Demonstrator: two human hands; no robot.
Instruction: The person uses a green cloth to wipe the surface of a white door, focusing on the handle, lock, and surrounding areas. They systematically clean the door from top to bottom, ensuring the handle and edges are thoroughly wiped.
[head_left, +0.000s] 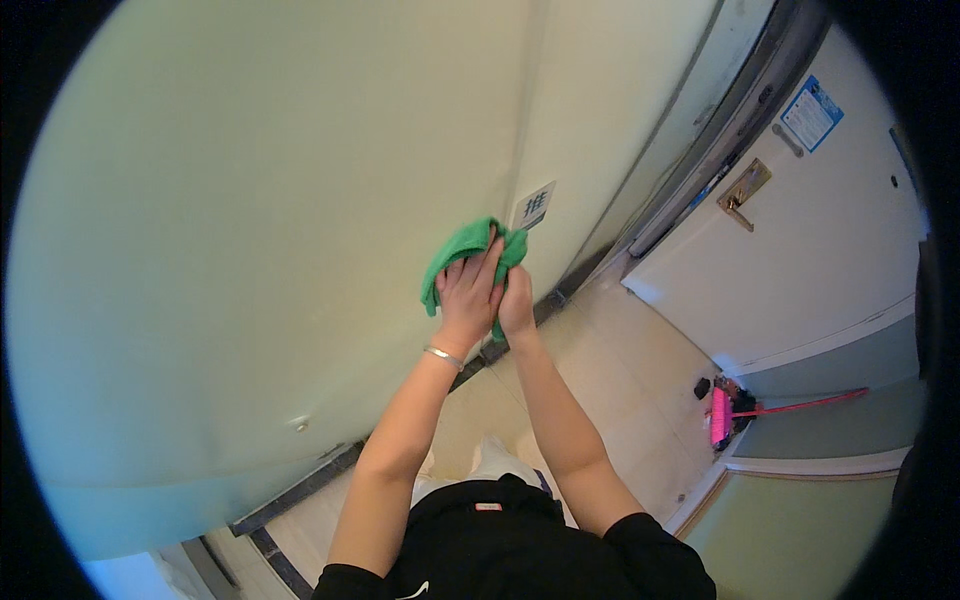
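Observation:
In front of me is a large pale door panel (300, 225). A green cloth (463, 244) lies bunched against it, just below and left of a small sign (534, 206) that bears writing. My left hand (471, 292), with a silver bangle (444, 357) at the wrist, holds the cloth with fingers stretched out, and folds of it surround the fingertips. Close beside it, my right hand (516, 300) has its fingers curled around the cloth's right part. A loose end of the cloth hangs down between the two hands.
A white door (810, 217) with a brass lever handle (742, 196) and a blue-edged notice (812, 114) stands to the right. Near its foot, a pink broom (720, 416) and dark debris lie on the tiled floor (622, 375). Dark edging (300, 487) runs below the panel.

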